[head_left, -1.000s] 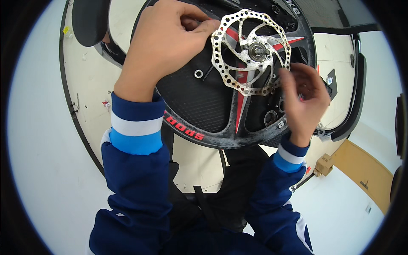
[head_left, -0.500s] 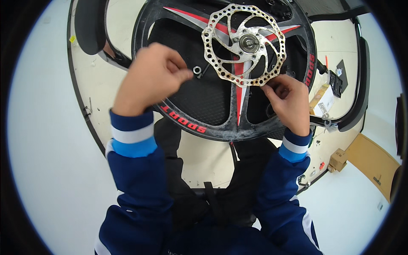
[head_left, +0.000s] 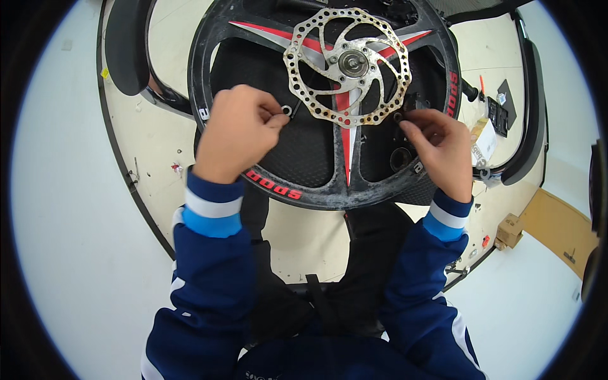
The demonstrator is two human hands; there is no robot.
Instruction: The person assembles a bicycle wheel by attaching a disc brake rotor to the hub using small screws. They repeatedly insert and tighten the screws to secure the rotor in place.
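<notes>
A silver brake disc [head_left: 294, 63] with many holes lies on top of a black three-spoke wheel [head_left: 329, 201] with red and silver stripes, across my lap. Bolts surround the hub [head_left: 353, 63] at the disc's middle. My left hand [head_left: 240, 130] is pinched closed over the left opening of the wheel, next to a small metal ring [head_left: 287, 109] and a thin dark rod. My right hand [head_left: 443, 142] pinches below the disc's right edge, its fingertips beside another small ring [head_left: 398, 116]. Whether either pinch holds something is hidden.
Dark textured material [head_left: 288, 149] shows through the wheel openings. Curved black armrests [head_left: 126, 47] flank me on both sides. On the floor at right lie a black tool case [head_left: 498, 117], a white and yellow box [head_left: 484, 140] and a cardboard box [head_left: 509, 231].
The wheel and disc have shifted slightly left in view. My left hand has moved slightly right and down, toward the small ring. My right fingertips have come off the disc's rim.
</notes>
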